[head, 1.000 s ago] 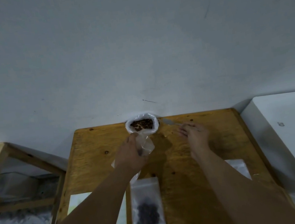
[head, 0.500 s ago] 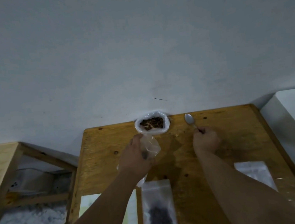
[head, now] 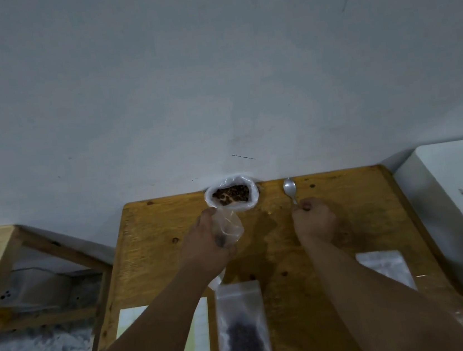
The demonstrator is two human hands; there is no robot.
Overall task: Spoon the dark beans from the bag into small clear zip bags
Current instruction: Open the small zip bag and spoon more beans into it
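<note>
Currently left hand (head: 204, 245) grips small zip bag (head: 228, 228) mouth-open beside bean bag (head: 231, 194) for a short transfer; right hand (head: 314, 222) fist-grips spoon (head: 289, 188), bowl empty.

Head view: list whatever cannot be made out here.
All in the head view:
- Small clear bag: the left hand covers its lower part; contents unclear.
- Spoon: handle hidden inside the right hand.
- Filled zip bag: bottom cut off by the frame edge.
- Right-side zip bag: blurred, partly behind the forearm.
</note>
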